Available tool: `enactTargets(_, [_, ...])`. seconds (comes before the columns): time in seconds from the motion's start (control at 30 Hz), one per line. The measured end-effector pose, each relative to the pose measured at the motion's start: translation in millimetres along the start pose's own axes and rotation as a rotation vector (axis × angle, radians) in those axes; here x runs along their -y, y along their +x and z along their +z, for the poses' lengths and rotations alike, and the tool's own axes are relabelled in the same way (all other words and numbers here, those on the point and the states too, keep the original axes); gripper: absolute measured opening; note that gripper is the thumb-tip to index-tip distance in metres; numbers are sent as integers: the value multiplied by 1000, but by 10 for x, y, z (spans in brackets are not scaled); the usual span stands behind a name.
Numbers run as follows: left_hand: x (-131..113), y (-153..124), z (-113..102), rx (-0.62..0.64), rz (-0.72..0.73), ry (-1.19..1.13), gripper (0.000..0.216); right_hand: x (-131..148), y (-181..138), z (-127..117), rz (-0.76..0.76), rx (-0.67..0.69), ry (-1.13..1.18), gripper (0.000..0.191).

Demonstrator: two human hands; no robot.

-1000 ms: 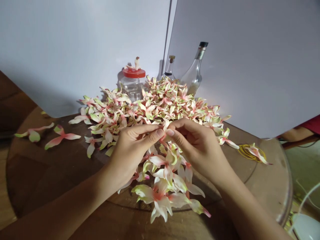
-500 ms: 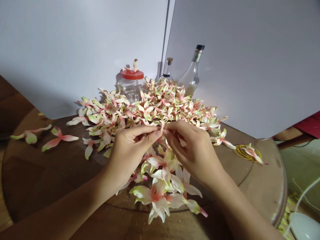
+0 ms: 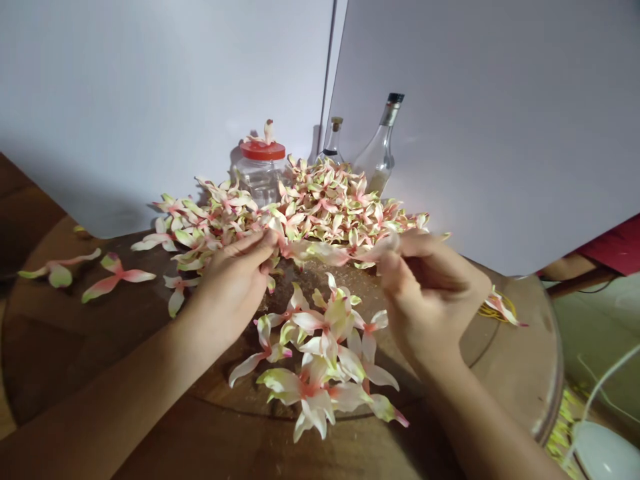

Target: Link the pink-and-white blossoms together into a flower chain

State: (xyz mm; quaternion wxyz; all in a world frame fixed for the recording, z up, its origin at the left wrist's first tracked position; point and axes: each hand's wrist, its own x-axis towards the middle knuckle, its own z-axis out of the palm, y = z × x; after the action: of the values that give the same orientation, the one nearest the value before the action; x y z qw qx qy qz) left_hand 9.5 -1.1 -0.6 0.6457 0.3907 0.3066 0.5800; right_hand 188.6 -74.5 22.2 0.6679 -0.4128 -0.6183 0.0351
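Note flower (image 3: 282, 241) pinched in left hand (image 3: 231, 280) and blurred petal (image 3: 369, 253) in right hand's (image 3: 433, 293) fingertips, both just before the pile (image 3: 333, 200). Probably best to grip lightly, draw evenly sideways, and clear the cluster (image 3: 316, 385) below without bruising.

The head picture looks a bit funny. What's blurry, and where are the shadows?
In the head view, the right hand and the pinched petals look blurry; in the head view too, a shadow darkens the white panel just left of the red-lidded jar, and the round table looks darker on its left side.
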Motion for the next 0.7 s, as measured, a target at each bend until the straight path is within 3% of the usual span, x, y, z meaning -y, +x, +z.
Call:
enactTargets(0.27, [-27,61,-31,-60,13,-117,10,-67,-59,87,4,-96,135,18])
enactTargets(0.43, [-58,239,-170,-175,79,-140,11,14,-3,-18,-18,-151,185,19])
enactTargets(0.5, [-81,254,-189,-168,109,-131,9,5,46,-92,-35,21,183,20])
enactTargets(0.6, [-100,142,-134,-56,153,21,8,-50,99,-146,-76,447,82,20])
enactTargets(0.63, [-99,81,-104,-19,188,131,10,-68,105,-143,-86,516,24,20])
enactTargets(0.7, [-90,-38,-45,27,280,400,14,-87,103,-116,-81,509,-66,16])
